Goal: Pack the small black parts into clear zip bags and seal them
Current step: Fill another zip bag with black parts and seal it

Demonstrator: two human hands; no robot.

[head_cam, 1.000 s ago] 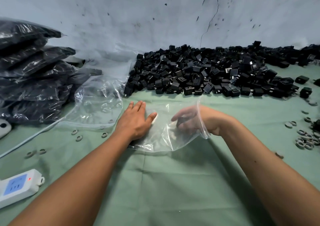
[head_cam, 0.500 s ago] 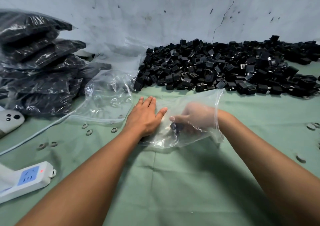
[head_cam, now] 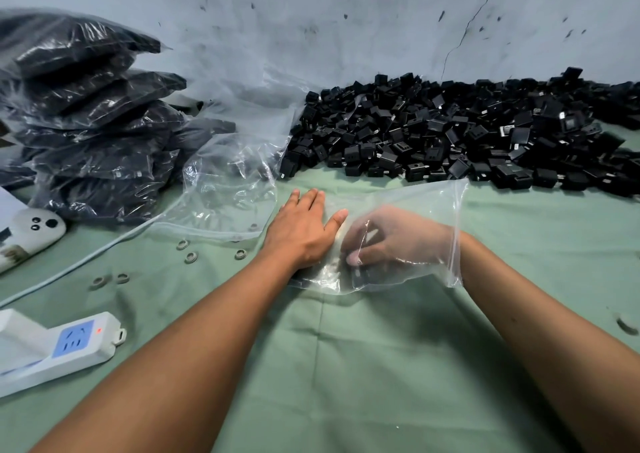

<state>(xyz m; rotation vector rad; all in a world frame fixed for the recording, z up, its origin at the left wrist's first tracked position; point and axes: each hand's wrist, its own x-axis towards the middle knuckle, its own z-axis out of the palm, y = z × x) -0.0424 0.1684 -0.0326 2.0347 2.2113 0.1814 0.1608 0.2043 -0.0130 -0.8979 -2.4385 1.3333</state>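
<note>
Nearest to us, at the left edge of the green-covered desk (head_cam: 346, 366), lies a white power strip (head_cam: 59, 348) with a blue socket face and a small red light. A few grey rings (head_cam: 190, 256) sit scattered on the cloth just beyond it.

In the middle we see both hands at the clear zip bag (head_cam: 415, 210), which lies on the desk with its mouth toward the right. The left hand (head_cam: 301, 230) rests flat on the bag's left end, fingers straight and together, thumb spread — pressing it down. The right hand (head_cam: 394, 237) is inside the bag up to the wrist, its fingers curled; a black part (head_cam: 363, 274) lies in the bag just below the fingertips, but through the blurred plastic we cannot tell whether they hold it.

Further left lie loose empty clear bags (head_cam: 225, 196), and behind them a stack of filled bags (head_cam: 90, 123) of dark contents. Against the wall (head_cam: 311, 19) — grey, marked and cracked — stretches the heap of small black parts (head_cam: 450, 137), well apart from the hands.
</note>
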